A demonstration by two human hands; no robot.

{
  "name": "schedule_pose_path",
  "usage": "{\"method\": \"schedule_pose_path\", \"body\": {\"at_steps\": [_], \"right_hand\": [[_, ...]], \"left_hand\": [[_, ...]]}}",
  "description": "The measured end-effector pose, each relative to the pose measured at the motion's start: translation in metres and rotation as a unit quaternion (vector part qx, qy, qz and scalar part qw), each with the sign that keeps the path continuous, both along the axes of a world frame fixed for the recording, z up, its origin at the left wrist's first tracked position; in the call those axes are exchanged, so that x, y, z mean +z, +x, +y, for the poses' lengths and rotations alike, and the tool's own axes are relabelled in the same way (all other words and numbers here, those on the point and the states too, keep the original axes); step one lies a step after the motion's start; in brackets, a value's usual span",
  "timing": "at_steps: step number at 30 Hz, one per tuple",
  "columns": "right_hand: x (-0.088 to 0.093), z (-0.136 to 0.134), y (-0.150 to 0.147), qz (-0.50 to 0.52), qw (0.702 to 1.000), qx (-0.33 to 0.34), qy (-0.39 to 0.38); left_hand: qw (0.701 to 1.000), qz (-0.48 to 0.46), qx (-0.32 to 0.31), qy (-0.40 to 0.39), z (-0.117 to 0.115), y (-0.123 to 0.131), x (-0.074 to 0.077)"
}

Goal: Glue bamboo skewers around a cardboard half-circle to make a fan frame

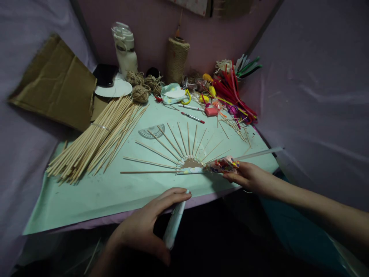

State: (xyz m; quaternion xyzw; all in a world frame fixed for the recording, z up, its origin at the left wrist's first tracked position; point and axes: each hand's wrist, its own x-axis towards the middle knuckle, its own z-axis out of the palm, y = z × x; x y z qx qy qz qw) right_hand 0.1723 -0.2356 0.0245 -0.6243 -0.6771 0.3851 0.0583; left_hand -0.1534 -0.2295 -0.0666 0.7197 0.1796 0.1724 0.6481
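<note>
My left hand (144,227) grips a pale tube, perhaps glue (173,225), at the table's near edge, its tip pointing toward the table. My right hand (248,177) pinches a folded strip of patterned paper (221,164) with a long thin stick (259,153) running out to the right. The strip lies against a fan of wooden sticks (173,148) spread from a small paper half-disc (190,164) on the mint-green sheet (100,192).
A big bundle of bamboo skewers (98,138) lies left. Cardboard (57,82), twine balls (141,86), a twine spool (176,59), a white bottle (125,48), pens (192,117), a protractor (151,131) and red and green pipe cleaners (233,90) crowd the back.
</note>
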Motion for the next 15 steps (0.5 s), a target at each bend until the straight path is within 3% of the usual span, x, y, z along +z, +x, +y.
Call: {"method": "schedule_pose_path", "body": {"at_steps": [9,15], "right_hand": [[-0.0019,-0.0016,-0.0007,0.033,0.999,0.003,-0.013],[-0.0008,-0.0013,-0.0029,-0.008,1.0,0.014,-0.022]], "left_hand": [[1.0,0.005,-0.006,0.002,0.0004,-0.0011,-0.0012],[1.0,0.006,-0.003,0.007,-0.0004,-0.0016,-0.0027]]}}
